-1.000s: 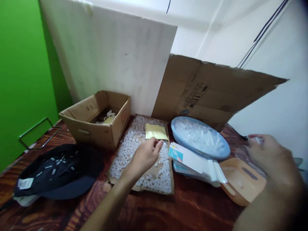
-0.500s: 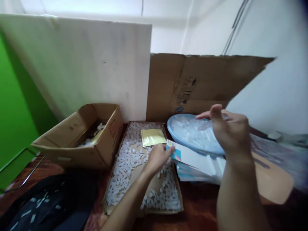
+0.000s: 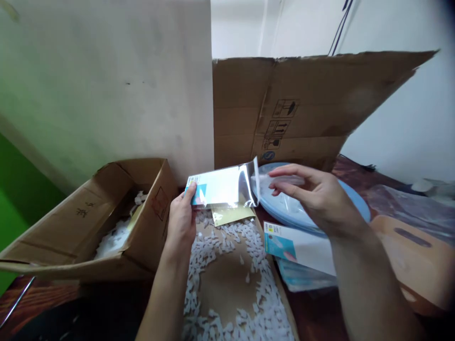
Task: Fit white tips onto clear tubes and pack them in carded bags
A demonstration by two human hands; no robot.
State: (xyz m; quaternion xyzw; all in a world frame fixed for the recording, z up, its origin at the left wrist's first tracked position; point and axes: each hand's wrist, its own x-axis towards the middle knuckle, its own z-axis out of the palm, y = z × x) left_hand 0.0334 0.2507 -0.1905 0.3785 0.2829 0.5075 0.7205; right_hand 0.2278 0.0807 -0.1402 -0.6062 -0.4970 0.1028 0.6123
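Observation:
My left hand (image 3: 183, 213) is closed on a clear plastic bag (image 3: 222, 187), thumb on its blue printed corner. A white card shows inside, and the bag's open end points right. My right hand (image 3: 305, 189) pinches a small translucent plastic piece (image 3: 289, 180) between thumb and fingers, close to that open end. Behind it stands a round blue basin (image 3: 355, 201) holding clear pieces, partly hidden by the hand. Below my right hand lies a stack of similar printed bags (image 3: 302, 251).
A shallow cardboard tray (image 3: 227, 284) holds many small white plastic parts and a yellow packet (image 3: 232, 215). At left stands an open cardboard box (image 3: 142, 237). An orange plastic container (image 3: 415, 255) and clear plastic film (image 3: 401, 203) lie at right. Upright cardboard (image 3: 313, 109) stands behind.
My left hand has lifted one bag off the stack and carried it left and up over the tray. My right hand has moved left towards the bag's open end. The view has shifted.

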